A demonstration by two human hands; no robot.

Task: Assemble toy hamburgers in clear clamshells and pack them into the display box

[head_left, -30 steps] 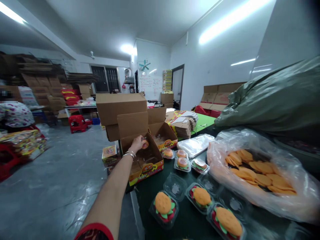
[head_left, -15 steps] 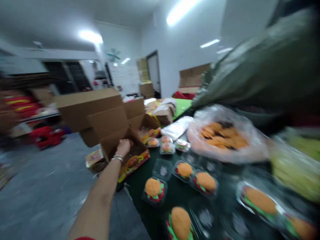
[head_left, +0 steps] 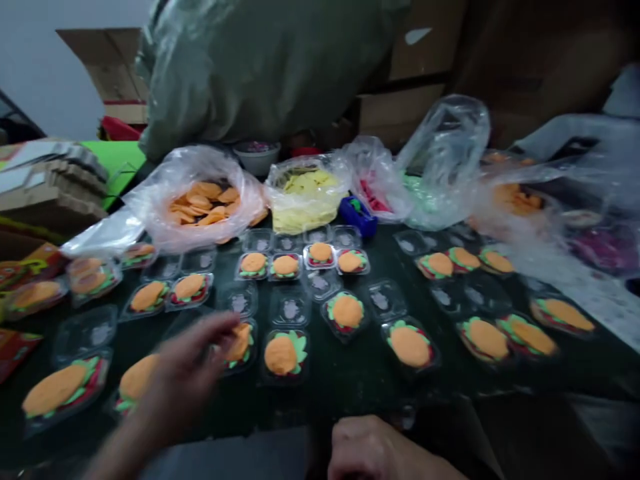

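Head view: your left hand [head_left: 185, 373], fingers spread, hovers over a burger tray [head_left: 241, 341] laid within reach. Right hand [head_left: 373, 450] rests curled, empty.

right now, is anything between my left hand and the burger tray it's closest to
Nothing visible does. The left hand is right at the burger tray, its fingers over the tray's left edge; blur hides whether they touch.

Dark table [head_left: 360, 380]: clear burger trays [head_left: 410, 343], filled plastic bags [head_left: 200, 200], blue object [head_left: 357, 213].
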